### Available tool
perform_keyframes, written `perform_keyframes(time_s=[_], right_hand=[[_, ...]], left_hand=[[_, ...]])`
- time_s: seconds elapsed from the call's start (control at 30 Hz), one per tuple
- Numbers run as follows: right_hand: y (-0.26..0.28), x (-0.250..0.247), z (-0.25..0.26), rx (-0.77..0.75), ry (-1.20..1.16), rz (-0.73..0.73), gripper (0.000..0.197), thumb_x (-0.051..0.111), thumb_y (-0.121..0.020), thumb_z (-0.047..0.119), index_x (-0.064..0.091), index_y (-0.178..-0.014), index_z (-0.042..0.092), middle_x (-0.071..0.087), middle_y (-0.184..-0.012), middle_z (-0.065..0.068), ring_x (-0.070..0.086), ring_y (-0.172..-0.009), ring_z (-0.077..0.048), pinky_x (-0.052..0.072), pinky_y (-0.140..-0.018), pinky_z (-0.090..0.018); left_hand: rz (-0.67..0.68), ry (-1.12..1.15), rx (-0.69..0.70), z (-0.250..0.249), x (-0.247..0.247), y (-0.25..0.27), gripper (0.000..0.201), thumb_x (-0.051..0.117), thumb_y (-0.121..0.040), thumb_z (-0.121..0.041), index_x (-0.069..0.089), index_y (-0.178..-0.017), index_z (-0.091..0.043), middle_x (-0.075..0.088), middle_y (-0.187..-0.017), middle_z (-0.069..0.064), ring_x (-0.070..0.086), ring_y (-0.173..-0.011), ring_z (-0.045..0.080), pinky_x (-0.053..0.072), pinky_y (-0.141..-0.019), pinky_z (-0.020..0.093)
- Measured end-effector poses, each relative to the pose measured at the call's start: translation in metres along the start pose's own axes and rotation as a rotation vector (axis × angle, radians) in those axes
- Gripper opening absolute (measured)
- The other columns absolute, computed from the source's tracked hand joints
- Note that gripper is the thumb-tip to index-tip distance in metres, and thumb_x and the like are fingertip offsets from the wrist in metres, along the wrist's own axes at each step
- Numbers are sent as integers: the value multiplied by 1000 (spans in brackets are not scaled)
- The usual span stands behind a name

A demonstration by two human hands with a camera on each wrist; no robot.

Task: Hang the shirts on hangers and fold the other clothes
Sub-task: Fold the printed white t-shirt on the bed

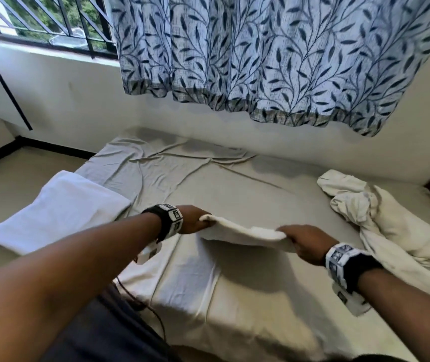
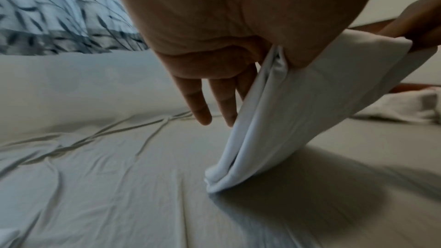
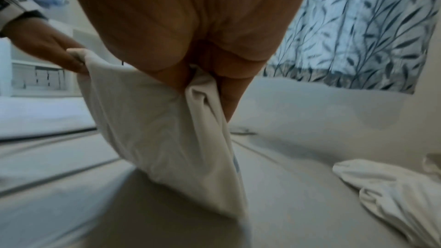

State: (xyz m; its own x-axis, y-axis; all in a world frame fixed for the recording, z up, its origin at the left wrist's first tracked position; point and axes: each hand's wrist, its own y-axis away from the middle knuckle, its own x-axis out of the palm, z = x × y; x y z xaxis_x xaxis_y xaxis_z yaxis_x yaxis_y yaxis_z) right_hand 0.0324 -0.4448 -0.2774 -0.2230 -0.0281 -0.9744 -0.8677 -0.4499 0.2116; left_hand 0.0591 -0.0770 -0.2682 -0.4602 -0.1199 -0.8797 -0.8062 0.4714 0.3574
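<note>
While stretched wide under the leaf-print curtain (image 1: 274, 56), bed (image 1: 234, 184) covered in a wrinkled grey sheet, with a flat white folded garment (image 1: 59, 210) at its left edge and a crumpled white pile (image 1: 381, 218) toward its right side. Just above the bed's middle, a folded white cloth (image 1: 242, 232) held up by its top edge, lower fold hanging close over the sheet. Left hand (image 1: 195, 219) pinching the cloth's left corner between thumb and fingers, right hand (image 1: 305, 242) pinching the right corner, both closed on the fabric.
</note>
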Motion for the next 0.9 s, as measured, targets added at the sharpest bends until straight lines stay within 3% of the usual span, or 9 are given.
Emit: perform_keyframes(time_s=[0.1,0.27,0.37,0.43,0.47,0.57,0.73,0.83,0.9], right_hand=[[-4,-60,0,7,3,-54,53,52,-97,7,57,-145,30,65,-141,-2,62,-124,-29,45,-99,-32],[-10,-134,18,-20,22,3,40,49,-100,7,65,-129,31,72,-122,-1,66,-109,-27,50,-91,-35],[-16,-160,33,-59,-41,87,41,50,-97,1,68,-118,31,72,-117,6,66,-107,-20,52,-96,-38],[-26,-173,46,-84,-65,116,45,51,-96,-2,66,-110,38,72,-112,9,66,-105,-16,52,-95,-35],[-33,-179,53,-92,-75,126,47,51,-96,-2,65,-107,41,72,-111,11,66,-104,-14,52,-95,-33],[-68,-193,76,-132,-138,149,49,51,-99,-3,67,-106,43,74,-110,15,68,-103,-6,53,-93,-27],[-180,-220,131,-219,-133,133,36,51,-103,1,71,-118,27,73,-115,12,67,-102,-4,49,-84,-15],[-280,-238,170,-296,-43,44,30,53,-101,1,70,-120,18,65,-114,8,63,-112,-24,40,-88,-25],[-347,-251,193,-340,-32,-12,28,54,-101,2,70,-120,16,63,-110,4,63,-113,-28,41,-89,-29]], left_hand=[[-87,37,-53,1,-36,18,43,43,-108,-50,63,-135,-22,67,-133,7,61,-123,27,43,-97,31],[-100,180,-60,7,-77,48,31,43,-106,-55,63,-113,-31,74,-100,-11,77,-79,14,50,-88,28],[-95,302,-81,16,-93,69,31,48,-105,-52,62,-113,-26,75,-97,-9,78,-69,21,56,-69,36],[-96,377,-92,27,-99,82,27,50,-105,-46,61,-111,-23,72,-81,-13,78,-69,27,54,-57,31],[-98,408,-100,35,-102,89,26,49,-106,-45,61,-111,-23,71,-80,-13,78,-70,29,52,-54,30],[-94,498,-131,67,-110,104,30,47,-107,-45,61,-118,-20,73,-109,-3,78,-72,33,54,-53,29],[-230,647,-222,152,-133,121,30,47,-108,-39,59,-123,-15,72,-113,5,77,-70,35,55,-47,30],[-414,777,-299,218,-154,116,24,48,-109,-29,58,-125,-15,69,-114,14,76,-65,32,53,-43,29],[-575,811,-349,259,-172,115,19,49,-109,-24,59,-123,-19,67,-110,10,75,-61,27,53,-42,29]])
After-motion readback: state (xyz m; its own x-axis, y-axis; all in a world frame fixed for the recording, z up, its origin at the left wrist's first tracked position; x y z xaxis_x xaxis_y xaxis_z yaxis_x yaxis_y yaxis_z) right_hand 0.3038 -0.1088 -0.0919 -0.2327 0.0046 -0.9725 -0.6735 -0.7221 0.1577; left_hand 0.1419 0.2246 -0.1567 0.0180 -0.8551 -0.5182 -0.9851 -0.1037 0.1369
